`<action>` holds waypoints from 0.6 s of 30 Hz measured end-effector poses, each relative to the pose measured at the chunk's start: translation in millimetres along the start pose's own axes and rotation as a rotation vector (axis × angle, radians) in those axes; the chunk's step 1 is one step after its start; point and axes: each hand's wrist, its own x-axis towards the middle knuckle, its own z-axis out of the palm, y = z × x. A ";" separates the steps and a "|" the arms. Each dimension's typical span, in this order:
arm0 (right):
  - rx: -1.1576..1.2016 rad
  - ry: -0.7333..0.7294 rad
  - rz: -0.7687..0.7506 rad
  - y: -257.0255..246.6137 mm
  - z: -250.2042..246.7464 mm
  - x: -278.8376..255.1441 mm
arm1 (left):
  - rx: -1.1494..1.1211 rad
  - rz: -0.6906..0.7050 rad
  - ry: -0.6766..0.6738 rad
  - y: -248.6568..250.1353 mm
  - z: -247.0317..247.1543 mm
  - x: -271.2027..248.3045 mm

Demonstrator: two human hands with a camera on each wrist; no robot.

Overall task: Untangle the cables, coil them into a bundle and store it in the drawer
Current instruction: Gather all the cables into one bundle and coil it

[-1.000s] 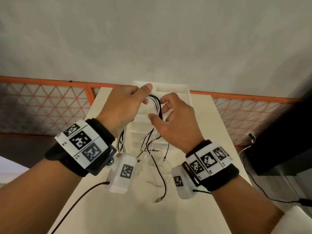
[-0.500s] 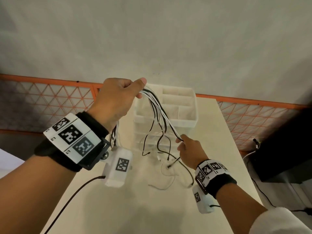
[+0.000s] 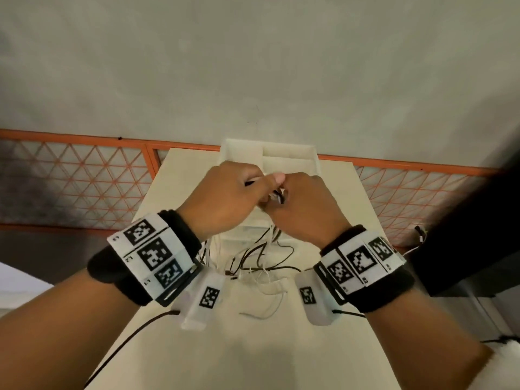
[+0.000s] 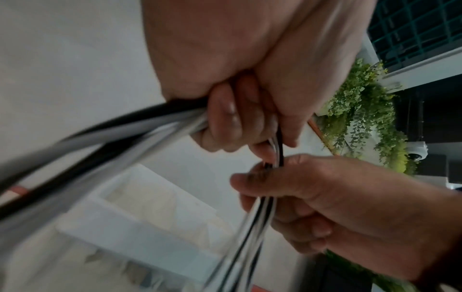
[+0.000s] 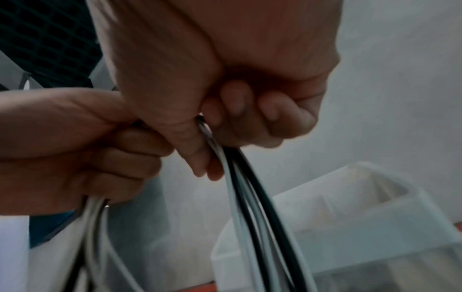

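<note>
Both hands meet in the air above the table, knuckles almost touching. The left hand point(image 3: 225, 198) has its fingers point(image 4: 225, 118) curled tight round a bunch of thin black and white cables point(image 4: 130, 126), the thumb pressed over the top. The right hand point(image 3: 304, 204) pinches the same bunch just beside it, thumb against curled fingers point(image 5: 240, 102), so each fist is clamped on the cables with only a short stretch running between them. In the right wrist view the smooth, round strands point(image 5: 250, 207) drop from the fist in a loose sheaf, white ones mixed with black.

Below the hands the free ends hang down and lie in an untidy scatter on the table point(image 3: 174, 347), a pale, matt, cream-coloured top. Thin loops and small plugs point(image 3: 253, 266) trail across it between the two wrists.

Behind the hands stands a white plastic drawer unit point(image 3: 289, 156), boxy and translucent. Its topmost tray is divided into rectangular compartments; what they hold cannot be made out. The drawers lower down are hidden by the hands.

Each wrist carries a black band with white square-patterned marker tags and a small white camera housing point(image 3: 205, 299) beneath it. Beyond the table runs an orange metal lattice railing point(image 3: 84, 175) and a plain grey wall.
</note>
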 end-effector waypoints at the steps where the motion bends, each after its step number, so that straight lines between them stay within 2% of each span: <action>1: -0.028 -0.011 0.039 3.5 -0.2 2.7 | 0.027 0.024 -0.027 -3.1 0.4 -0.1; 3: -0.085 -0.060 0.154 14.4 -4.0 5.8 | 0.053 0.004 -0.095 -14.5 1.1 -1.1; 8: -0.200 -0.130 0.376 53.7 -23.8 14.3 | -0.033 -0.250 -0.207 -59.6 16.7 -12.9; 14: -0.109 0.029 0.584 103.1 -43.2 34.0 | -0.179 -0.481 -0.169 -114.6 31.9 -32.7; 18: -0.008 0.180 0.591 106.9 -47.5 45.0 | -0.187 -0.552 -0.220 -125.2 37.8 -36.3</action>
